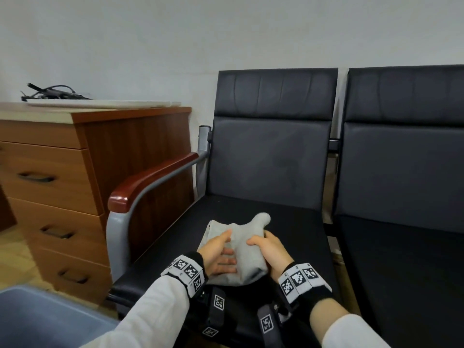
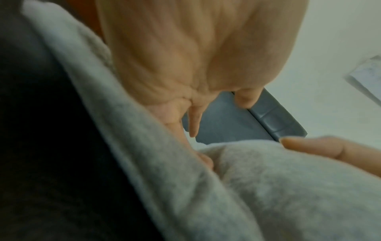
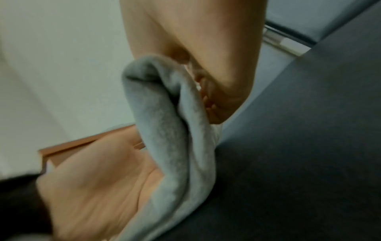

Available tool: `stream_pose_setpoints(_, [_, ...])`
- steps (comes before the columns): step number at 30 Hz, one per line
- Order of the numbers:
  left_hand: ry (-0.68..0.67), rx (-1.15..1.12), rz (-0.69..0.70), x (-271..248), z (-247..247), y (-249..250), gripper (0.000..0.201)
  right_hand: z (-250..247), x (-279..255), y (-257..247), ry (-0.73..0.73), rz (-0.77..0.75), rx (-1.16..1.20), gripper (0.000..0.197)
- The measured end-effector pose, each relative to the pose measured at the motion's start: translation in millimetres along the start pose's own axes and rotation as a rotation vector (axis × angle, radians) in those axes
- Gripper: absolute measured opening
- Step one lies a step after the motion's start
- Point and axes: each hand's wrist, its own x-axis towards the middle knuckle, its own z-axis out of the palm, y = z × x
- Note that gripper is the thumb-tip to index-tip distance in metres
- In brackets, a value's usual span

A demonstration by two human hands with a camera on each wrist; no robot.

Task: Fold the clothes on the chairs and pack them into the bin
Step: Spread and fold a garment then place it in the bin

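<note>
A folded light grey garment (image 1: 241, 232) lies on the black seat of the left chair (image 1: 296, 219). My left hand (image 1: 222, 254) holds its left side, thumb on top and fingers slipped into the fold. My right hand (image 1: 263, 246) grips the right edge with curled fingers. The right wrist view shows the right hand (image 3: 208, 91) pinching a raised fold of the garment (image 3: 175, 130), which drapes over the fingers of the flat left palm (image 3: 98, 179). Up close in the left wrist view, the garment (image 2: 268, 187) bulges under the left hand (image 2: 198, 130).
A blue-grey bin (image 1: 37, 317) stands at the lower left, beside the chair. The chair's wooden armrest (image 1: 150, 177) lies between seat and bin. Behind it is a wooden drawer cabinet (image 1: 50, 184) bearing a white tray (image 1: 100, 103) with cables. A second black chair (image 1: 401, 247) stands on the right.
</note>
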Motion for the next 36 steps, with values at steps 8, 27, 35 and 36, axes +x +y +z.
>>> stream_pose_setpoints(8, [-0.097, -0.160, -0.066, 6, -33, 3, 0.068, 42, -8, -14, -0.149, -0.082, 0.153, 0.027])
stream_pose_setpoints(27, [0.501, 0.897, 0.102, 4, -71, 3, 0.028, 29, -18, -7, -0.217, -0.006, 0.027, 0.032])
stream_pose_setpoints(35, [0.418, 0.905, -0.036, 1, -49, 9, 0.066, 29, -16, -4, -0.219, 0.043, 0.041, 0.028])
stream_pose_setpoints(36, [0.417, 0.868, -0.005, 2, -47, 10, 0.063, 28, -14, -2, -0.194, 0.055, 0.052, 0.028])
